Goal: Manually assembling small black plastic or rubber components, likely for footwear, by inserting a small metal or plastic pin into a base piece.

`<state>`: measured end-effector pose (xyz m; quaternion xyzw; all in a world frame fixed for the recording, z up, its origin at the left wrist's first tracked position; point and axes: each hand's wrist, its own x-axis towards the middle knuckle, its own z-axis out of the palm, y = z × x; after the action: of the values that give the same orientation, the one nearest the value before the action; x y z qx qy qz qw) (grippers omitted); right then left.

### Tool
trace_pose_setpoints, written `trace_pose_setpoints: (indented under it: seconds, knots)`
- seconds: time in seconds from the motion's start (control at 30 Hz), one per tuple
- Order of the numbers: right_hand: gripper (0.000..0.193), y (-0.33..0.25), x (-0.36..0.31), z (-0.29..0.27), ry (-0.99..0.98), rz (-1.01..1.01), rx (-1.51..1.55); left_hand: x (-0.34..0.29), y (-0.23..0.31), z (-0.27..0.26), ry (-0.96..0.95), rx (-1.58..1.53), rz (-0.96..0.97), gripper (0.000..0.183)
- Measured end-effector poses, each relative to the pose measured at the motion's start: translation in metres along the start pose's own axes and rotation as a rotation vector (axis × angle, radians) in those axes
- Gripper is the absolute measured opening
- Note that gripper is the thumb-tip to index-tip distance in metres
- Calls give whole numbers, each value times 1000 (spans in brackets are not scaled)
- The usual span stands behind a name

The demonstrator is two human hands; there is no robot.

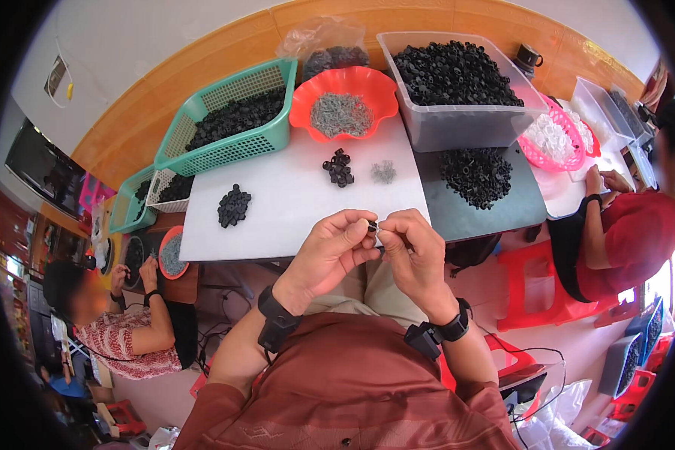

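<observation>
I'm watching the left grip (324, 251) pinching a black part (372, 225) near the desk (277, 202), the right grip (416, 251) (hold unclear) just beside; a red bowl (386, 106) is holding grey pieces (341, 115), a bin (465, 129) black fittings (454, 71).

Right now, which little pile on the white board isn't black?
The small pale-grey pile, rightmost on the white board; the middle pile and the leftmost pile are both black.

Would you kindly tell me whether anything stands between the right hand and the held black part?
Nothing visible does: the right hand is close beside the black part, which the left hand pinches; whether they touch is unclear.
</observation>
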<state>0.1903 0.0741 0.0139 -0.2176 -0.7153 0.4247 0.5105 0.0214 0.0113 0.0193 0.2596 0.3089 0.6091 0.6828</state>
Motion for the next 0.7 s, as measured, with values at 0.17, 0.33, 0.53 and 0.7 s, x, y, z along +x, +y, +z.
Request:
trace_pose_setpoints:
  seconds: [0.17, 0.33, 0.53, 0.7]
  knots:
    - [6, -2, -3, -4, 6, 14, -21, -3, -5, 3, 6, -55, -6, 24]
    - [7, 0, -5, -10, -14, -101, -154, -4, -9, 8, 31, -72, -8, 23]
    - [14, -7, -8, -17, -59, -184, -331, -6, -14, 10, 33, -28, 3, 23]
    - [16, -13, -11, -21, -85, -183, -391, -8, -15, 11, 25, -23, -10, 25]
